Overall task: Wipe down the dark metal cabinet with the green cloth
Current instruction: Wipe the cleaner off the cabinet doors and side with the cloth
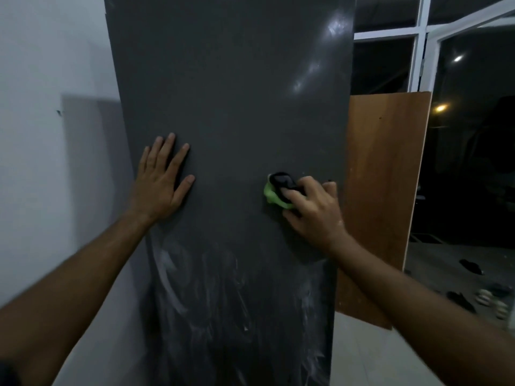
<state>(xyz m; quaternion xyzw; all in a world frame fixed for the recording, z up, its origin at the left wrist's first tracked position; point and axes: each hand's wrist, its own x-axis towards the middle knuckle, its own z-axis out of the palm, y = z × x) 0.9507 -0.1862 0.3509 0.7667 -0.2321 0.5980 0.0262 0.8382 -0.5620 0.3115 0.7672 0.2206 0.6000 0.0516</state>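
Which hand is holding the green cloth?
The right hand grips the green cloth against the cabinet. The left hand just rests flat on it.

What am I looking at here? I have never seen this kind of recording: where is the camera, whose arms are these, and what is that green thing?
There is one picture, taken by a wide-angle camera worn on a person's head, so it looks forward and down along their own two bare arms. No machine is involved.

The tall dark panel filling the middle is the side of a dark metal cabinet standing against a white wall. The left hand lies flat on it, fingers spread, holding nothing. The right hand grips a bunched green cloth with a dark patch and presses it to the panel.

Whitish smears cover the lower part of the cabinet. The part above the hands looks even, with a few glints of light. Behind on the right leans a brown wooden board, with dark windows beyond.
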